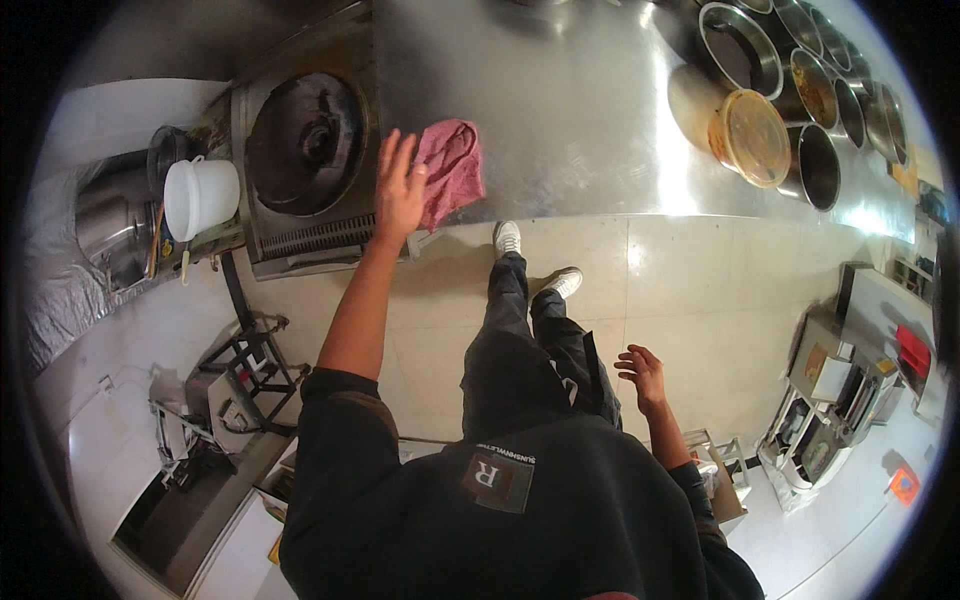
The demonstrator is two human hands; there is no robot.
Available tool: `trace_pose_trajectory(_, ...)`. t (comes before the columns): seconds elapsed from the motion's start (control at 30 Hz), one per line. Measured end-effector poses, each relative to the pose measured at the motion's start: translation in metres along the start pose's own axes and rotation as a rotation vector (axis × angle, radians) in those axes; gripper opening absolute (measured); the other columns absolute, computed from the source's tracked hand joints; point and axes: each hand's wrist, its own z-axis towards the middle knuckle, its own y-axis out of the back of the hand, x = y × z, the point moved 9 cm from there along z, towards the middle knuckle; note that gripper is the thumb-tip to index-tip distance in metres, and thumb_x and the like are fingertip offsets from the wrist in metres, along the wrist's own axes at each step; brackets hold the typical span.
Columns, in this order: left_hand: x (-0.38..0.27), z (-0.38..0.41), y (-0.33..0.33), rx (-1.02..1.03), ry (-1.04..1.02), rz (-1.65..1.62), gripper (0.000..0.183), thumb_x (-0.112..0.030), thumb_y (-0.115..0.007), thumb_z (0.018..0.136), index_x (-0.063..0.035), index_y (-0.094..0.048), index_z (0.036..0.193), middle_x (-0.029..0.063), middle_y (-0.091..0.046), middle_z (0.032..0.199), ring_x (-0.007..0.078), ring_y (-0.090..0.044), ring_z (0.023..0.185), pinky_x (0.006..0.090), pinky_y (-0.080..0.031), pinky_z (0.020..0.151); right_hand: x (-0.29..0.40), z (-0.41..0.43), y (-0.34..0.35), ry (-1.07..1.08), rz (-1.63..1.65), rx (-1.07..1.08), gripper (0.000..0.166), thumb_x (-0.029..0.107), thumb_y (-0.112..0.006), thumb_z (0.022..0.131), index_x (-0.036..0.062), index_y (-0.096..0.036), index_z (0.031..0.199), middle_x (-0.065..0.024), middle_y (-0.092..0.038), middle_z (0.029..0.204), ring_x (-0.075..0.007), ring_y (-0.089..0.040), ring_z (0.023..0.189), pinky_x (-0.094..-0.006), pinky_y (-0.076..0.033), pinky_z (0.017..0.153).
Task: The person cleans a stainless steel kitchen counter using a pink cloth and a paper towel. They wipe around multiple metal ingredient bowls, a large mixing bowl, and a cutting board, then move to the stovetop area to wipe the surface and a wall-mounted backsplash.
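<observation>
My left hand [400, 187] is stretched forward over the counter's left part, fingers apart. Just right of it a crumpled pink cloth [453, 171] lies at the front edge of the stainless steel counter [570, 127]; the thumb overlaps the cloth's left side, and whether it touches the cloth I cannot tell. Left of that hand, a large dark wok [304, 146] sits in the stove. My right hand [642, 375] hangs over the floor at my right side, fingers loosely bent and holding nothing.
Several steel pots [817, 166] stand at the counter's right, beside a lidded plastic tub [756, 139] with orange-brown stains. At the left are a white plastic bucket [214, 196] and a large steel pot [116, 217]. A dark metal frame [255, 375] stands on the floor at left.
</observation>
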Motion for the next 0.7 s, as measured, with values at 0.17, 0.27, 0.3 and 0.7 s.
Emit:
trace_pose_trajectory(0.17, -0.068, 0.01, -0.071, 0.366, -0.417, 0.48, 0.055, -0.035, -0.054, 0.102, -0.0156, -0.048, 0.153, 0.0165, -0.034, 0.164, 0.0387, -0.031, 0.151, 0.0543, -0.025, 0.123, -0.021, -0.008, 0.015, 0.01, 0.026, -0.007, 0.048, 0.031, -0.054, 0.106, -0.0059, -0.052, 0.137, -0.0183, -0.069, 0.116, -0.0263, -0.071, 0.102, -0.0358, -0.056, 0.083)
trace_pose_trajectory(0.27, 0.001, 0.069, -0.063, 0.247, -0.165, 0.593, 0.054, -0.032, -0.05, 0.104, -0.0147, -0.044, 0.155, 0.0159, -0.032, 0.165, 0.0378, -0.027, 0.153, 0.0517, -0.023, 0.124, -0.026, -0.023, 0.025, 0.04, 0.045, -0.024, 0.049, 0.032, -0.054, 0.106, -0.006, -0.052, 0.137, -0.0188, -0.068, 0.117, -0.0268, -0.071, 0.102, -0.0363, -0.056, 0.084)
trace_pose_trajectory(0.3, 0.015, 0.072, -0.053, 0.136, -0.11, 0.601, 0.054, -0.031, -0.048, 0.105, -0.0142, -0.043, 0.156, 0.0163, -0.033, 0.165, 0.0371, -0.026, 0.153, 0.0509, -0.022, 0.125, -0.031, -0.022, 0.03, 0.021, 0.065, -0.051, 0.049, 0.031, -0.054, 0.106, -0.006, -0.052, 0.137, -0.0188, -0.069, 0.117, -0.027, -0.071, 0.102, -0.0363, -0.057, 0.084)
trace_pose_trajectory(0.7, -0.285, -0.008, -0.288, 0.307, -0.524, 0.328, 0.067, -0.032, -0.065, 0.088, -0.0035, -0.048, 0.146, 0.0154, -0.048, 0.15, 0.0345, -0.04, 0.142, 0.048, -0.029, 0.121, -0.007, -0.026, 0.038, 0.007, 0.022, -0.092, 0.046, 0.026, -0.053, 0.105, -0.007, -0.053, 0.138, -0.0157, -0.07, 0.114, -0.0241, -0.072, 0.099, -0.0347, -0.056, 0.082)
